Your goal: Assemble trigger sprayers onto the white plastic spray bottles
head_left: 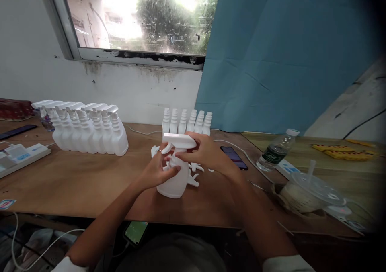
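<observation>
A white spray bottle [172, 185] stands on the wooden table [75, 183] in front of me. My left hand [157, 169] is wrapped round its neck and upper body. My right hand [205, 151] is closed on the white trigger spray head [177, 140] seated on top of the bottle. Behind it stands a group of several white bottles without heads [187, 122]. A few loose white spray heads [194, 175] lie on the table just behind the bottle.
A row of several finished white spray bottles [90, 129] stands at the left. A power strip [18, 155] lies far left. A dark phone [234, 157], a water bottle [276, 150] and a lidded plastic cup [310, 187] sit at the right. Another phone [135, 232] rests below the table edge.
</observation>
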A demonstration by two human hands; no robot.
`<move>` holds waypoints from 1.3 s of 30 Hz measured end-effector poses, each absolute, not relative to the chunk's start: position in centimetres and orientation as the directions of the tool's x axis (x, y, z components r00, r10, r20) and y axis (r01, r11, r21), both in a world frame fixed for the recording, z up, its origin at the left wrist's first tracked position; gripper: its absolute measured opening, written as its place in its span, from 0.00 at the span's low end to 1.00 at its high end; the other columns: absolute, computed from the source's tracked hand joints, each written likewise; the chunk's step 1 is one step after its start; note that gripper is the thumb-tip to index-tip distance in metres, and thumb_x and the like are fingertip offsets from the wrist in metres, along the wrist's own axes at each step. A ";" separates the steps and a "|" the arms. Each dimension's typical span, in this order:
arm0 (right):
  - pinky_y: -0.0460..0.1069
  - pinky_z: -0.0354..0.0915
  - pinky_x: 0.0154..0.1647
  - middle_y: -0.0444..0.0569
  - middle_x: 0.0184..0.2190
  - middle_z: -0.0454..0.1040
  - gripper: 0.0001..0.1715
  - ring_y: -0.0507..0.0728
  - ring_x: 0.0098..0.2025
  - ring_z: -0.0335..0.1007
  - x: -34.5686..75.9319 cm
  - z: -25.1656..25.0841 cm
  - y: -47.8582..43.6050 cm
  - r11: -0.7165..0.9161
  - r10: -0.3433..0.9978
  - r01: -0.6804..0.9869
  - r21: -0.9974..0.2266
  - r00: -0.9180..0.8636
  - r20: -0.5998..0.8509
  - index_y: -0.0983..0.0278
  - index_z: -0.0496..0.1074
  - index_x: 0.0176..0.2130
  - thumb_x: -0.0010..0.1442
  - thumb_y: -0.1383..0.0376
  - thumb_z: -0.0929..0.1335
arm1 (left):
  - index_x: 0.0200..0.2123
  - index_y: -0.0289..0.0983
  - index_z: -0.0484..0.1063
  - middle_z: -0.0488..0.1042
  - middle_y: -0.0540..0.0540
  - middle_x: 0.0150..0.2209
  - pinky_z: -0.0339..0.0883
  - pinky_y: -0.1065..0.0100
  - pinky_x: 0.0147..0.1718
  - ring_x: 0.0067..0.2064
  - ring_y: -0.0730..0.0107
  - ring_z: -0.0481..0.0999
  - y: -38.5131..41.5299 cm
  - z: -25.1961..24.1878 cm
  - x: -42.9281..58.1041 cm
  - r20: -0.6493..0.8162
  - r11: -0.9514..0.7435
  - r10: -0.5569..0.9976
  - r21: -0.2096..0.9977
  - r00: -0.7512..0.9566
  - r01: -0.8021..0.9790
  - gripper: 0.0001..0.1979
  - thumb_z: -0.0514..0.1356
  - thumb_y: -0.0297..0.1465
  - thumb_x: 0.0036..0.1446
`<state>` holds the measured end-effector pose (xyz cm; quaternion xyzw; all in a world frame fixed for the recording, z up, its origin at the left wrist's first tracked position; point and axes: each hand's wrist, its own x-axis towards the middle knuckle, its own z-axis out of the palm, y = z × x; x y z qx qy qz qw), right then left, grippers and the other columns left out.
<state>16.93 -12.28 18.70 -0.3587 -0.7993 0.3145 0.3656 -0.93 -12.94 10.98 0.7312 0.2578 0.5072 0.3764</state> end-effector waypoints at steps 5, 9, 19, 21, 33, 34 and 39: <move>0.42 0.52 0.21 0.40 0.24 0.63 0.10 0.47 0.24 0.56 16.0 18.2 -11.7 0.535 0.800 0.301 -0.789 -0.482 0.358 0.65 0.69 0.30 0.50 0.63 0.73 | 0.56 0.42 0.65 0.72 0.42 0.52 0.71 0.63 0.47 0.51 0.62 0.73 -12.8 15.0 -2.4 0.783 -0.798 0.601 0.598 0.160 0.074 0.22 0.62 0.37 0.59; 0.43 0.57 0.24 0.41 0.25 0.66 0.14 0.49 0.26 0.62 15.9 16.9 -11.1 0.424 0.829 0.170 -0.890 -0.469 0.305 0.65 0.71 0.33 0.49 0.62 0.75 | 0.40 0.37 0.77 0.77 0.44 0.42 0.71 0.63 0.46 0.46 0.63 0.77 -12.7 16.5 -2.7 0.791 -0.814 0.578 0.544 0.202 0.202 0.07 0.61 0.32 0.61; 0.50 0.70 0.34 0.50 0.36 0.76 0.16 0.55 0.35 0.74 13.0 10.4 -11.9 0.281 0.811 -0.479 -0.832 -0.345 0.472 0.64 0.71 0.43 0.60 0.56 0.70 | 0.35 0.36 0.77 0.77 0.42 0.39 0.71 0.70 0.31 0.37 0.68 0.77 -12.6 15.4 -1.9 0.793 -0.793 0.607 0.609 0.055 -0.036 0.05 0.63 0.32 0.59; 0.50 0.70 0.35 0.50 0.36 0.76 0.18 0.56 0.35 0.74 12.9 10.3 -11.8 0.285 0.812 -0.474 -0.833 -0.342 0.473 0.64 0.70 0.43 0.59 0.54 0.71 | 0.35 0.36 0.77 0.77 0.42 0.39 0.71 0.70 0.31 0.37 0.68 0.77 -12.6 15.4 -1.9 0.795 -0.795 0.604 0.606 0.055 -0.032 0.05 0.63 0.32 0.59; 0.48 0.69 0.30 0.42 0.30 0.73 0.27 0.52 0.28 0.71 12.1 11.2 -12.1 0.335 0.856 -0.424 -0.841 -0.235 0.460 0.61 0.63 0.44 0.50 0.60 0.77 | 0.33 0.36 0.76 0.77 0.43 0.38 0.72 0.70 0.29 0.36 0.68 0.77 -12.8 15.5 -2.4 0.749 -0.747 0.659 0.663 0.076 -0.057 0.05 0.64 0.31 0.58; 0.48 0.69 0.30 0.42 0.31 0.73 0.26 0.52 0.28 0.71 12.0 11.2 -12.2 0.342 0.851 -0.433 -0.834 -0.235 0.471 0.60 0.62 0.44 0.50 0.60 0.76 | 0.32 0.36 0.76 0.77 0.43 0.38 0.72 0.71 0.29 0.36 0.68 0.77 -12.8 15.5 -2.4 0.750 -0.748 0.657 0.661 0.077 -0.057 0.05 0.64 0.31 0.58; 0.49 0.69 0.30 0.43 0.32 0.73 0.24 0.52 0.29 0.71 11.8 11.2 -12.2 0.330 0.851 -0.445 -0.833 -0.241 0.466 0.60 0.63 0.43 0.52 0.58 0.75 | 0.33 0.36 0.76 0.77 0.44 0.39 0.72 0.70 0.28 0.31 0.72 0.76 -12.6 15.6 -2.3 0.740 -0.737 0.668 0.672 0.080 -0.071 0.05 0.64 0.32 0.58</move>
